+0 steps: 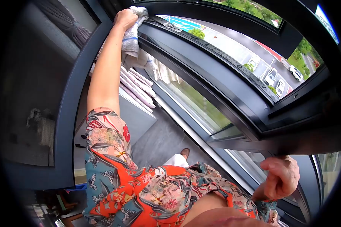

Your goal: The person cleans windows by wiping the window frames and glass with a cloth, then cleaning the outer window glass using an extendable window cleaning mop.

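The left hand is closed firmly around the grey-white towel, which is at the far end of the dark window frame. Since the fist gathers only the upper part, the rest of the towel hangs loosely, above the pale layered fabric. The right hand has bent fingers and meets the underside of the lower rail, maybe for keeping the body steady while the other arm is stretched; whether it really grips, I cannot tell.
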Action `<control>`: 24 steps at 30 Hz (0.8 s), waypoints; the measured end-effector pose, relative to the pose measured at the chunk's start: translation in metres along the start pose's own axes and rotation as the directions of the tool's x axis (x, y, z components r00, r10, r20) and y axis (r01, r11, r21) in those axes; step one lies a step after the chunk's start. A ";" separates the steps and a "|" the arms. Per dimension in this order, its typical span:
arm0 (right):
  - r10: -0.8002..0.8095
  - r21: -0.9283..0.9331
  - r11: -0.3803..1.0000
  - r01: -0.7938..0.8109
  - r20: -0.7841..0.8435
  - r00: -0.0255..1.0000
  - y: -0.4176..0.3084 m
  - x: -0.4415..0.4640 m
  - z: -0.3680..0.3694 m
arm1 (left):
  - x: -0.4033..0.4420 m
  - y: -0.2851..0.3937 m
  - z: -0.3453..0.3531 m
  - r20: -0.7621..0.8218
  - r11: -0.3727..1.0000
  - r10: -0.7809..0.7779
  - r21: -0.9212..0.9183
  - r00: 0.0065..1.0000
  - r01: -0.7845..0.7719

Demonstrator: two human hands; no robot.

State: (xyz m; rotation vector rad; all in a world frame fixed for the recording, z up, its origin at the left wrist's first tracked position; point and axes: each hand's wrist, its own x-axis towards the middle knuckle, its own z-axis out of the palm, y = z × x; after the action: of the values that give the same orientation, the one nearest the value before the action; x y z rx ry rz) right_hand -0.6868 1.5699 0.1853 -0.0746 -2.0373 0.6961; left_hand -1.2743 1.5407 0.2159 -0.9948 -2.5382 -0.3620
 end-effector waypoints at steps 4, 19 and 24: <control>-0.020 0.056 0.998 0.017 0.058 0.998 0.012 0.019 0.000 | -0.041 0.072 -0.010 -0.069 0.987 0.130 -0.084 0.989 -0.136; 0.107 -0.083 0.991 -0.105 0.012 0.994 -0.005 0.000 -0.004 | -0.057 0.063 -0.010 -0.043 0.991 0.092 -0.091 0.995 -0.096; 0.126 -0.112 0.986 -0.127 -0.014 0.992 -0.013 -0.020 -0.011 | -0.005 -0.002 -0.002 0.031 0.995 -0.083 0.057 0.996 0.081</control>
State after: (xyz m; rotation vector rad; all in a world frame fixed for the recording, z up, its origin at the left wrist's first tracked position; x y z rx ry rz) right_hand -0.6640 1.5573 0.1810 -0.2734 -2.0774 0.6576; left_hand -1.2719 1.5353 0.2155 -0.8851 -2.6100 -0.2979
